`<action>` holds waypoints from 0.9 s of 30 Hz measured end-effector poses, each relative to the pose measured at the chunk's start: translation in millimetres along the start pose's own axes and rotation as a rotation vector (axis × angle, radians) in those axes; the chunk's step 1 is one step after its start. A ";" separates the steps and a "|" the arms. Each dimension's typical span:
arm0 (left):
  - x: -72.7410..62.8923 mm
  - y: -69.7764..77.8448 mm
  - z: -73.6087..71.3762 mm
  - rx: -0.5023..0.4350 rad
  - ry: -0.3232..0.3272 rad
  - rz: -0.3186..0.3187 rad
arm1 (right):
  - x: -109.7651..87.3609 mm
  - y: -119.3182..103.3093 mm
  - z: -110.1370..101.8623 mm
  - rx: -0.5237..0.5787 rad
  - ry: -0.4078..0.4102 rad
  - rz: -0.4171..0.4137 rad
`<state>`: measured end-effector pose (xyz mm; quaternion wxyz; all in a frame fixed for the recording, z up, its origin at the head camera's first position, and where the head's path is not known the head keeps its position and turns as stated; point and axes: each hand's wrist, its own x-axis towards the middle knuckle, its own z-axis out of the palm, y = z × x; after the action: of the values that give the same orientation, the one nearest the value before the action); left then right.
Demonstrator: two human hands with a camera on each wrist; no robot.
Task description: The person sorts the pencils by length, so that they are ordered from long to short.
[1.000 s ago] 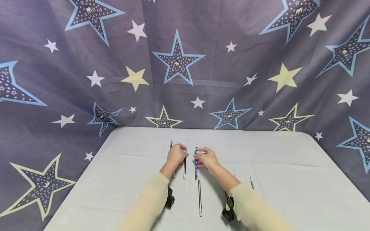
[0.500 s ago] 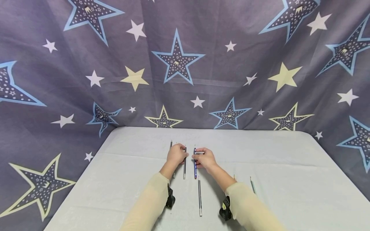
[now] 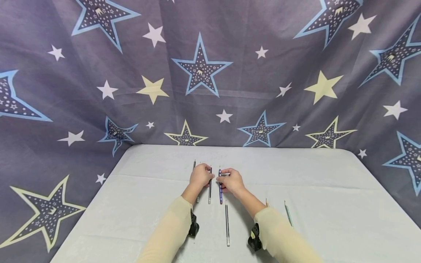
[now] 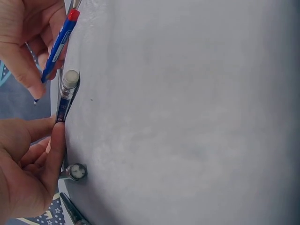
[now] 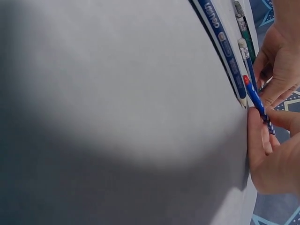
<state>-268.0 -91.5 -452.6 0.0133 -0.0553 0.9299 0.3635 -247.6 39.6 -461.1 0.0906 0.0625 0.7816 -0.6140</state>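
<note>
Near the middle of the table, my left hand (image 3: pixel 200 176) pinches a dark pencil (image 3: pixel 210 191) with a white eraser (image 4: pixel 71 78). A short gap to its right, my right hand (image 3: pixel 232 180) pinches a blue pencil (image 3: pixel 220 193) with a red end (image 5: pixel 245 78). Both pencils point away from me, nearly parallel. Another dark pencil (image 3: pixel 194 165) lies left of my left hand, partly hidden by it; its eraser end (image 4: pixel 78 171) shows in the left wrist view. Closer to me lies a dark blue pencil (image 3: pixel 227 226) with printed lettering, its tip near my right hand in the right wrist view.
A green pencil (image 3: pixel 288 214) lies to the right, beyond my right sleeve (image 3: pixel 283 233). Beside that sleeve an orange-yellow pencil tip (image 3: pixel 267 202) shows, the rest hidden. A pale cloth covers the table (image 3: pixel 329 204); a star-patterned curtain (image 3: pixel 210 109) hangs behind it.
My right hand has moved slightly left with the blue pencil, narrowing the gap to the dark pencil. My left hand has stayed put. More of the green pencil shows now.
</note>
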 end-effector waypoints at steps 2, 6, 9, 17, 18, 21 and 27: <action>0.1 0.3 -0.1 -0.002 -0.004 -0.003 | 0.5 0.5 0.4 -0.015 0.007 -0.010; -0.5 1.3 -0.3 -0.004 -0.015 -0.011 | 2.0 0.8 1.5 -0.073 0.034 -0.027; -0.6 1.7 -1.0 -0.001 -0.018 -0.020 | 3.5 0.4 2.8 -0.127 0.058 -0.036; -1.3 2.4 -1.8 0.001 -0.025 -0.016 | 5.4 0.0 5.3 -0.223 0.104 -0.075; -1.4 2.4 -1.9 0.003 -0.023 -0.016 | 5.5 0.1 5.5 -0.229 0.105 -0.081; -1.7 2.1 -2.1 0.008 -0.019 -0.015 | 5.6 0.7 6.0 -0.246 0.108 -0.093; -2.4 2.0 -2.8 0.011 -0.019 -0.005 | 5.8 2.7 6.8 -0.303 0.111 -0.103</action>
<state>-265.8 -91.7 -449.0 0.0233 -0.0542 0.9315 0.3588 -252.3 33.6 -466.5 0.0241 0.0420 0.8713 -0.4884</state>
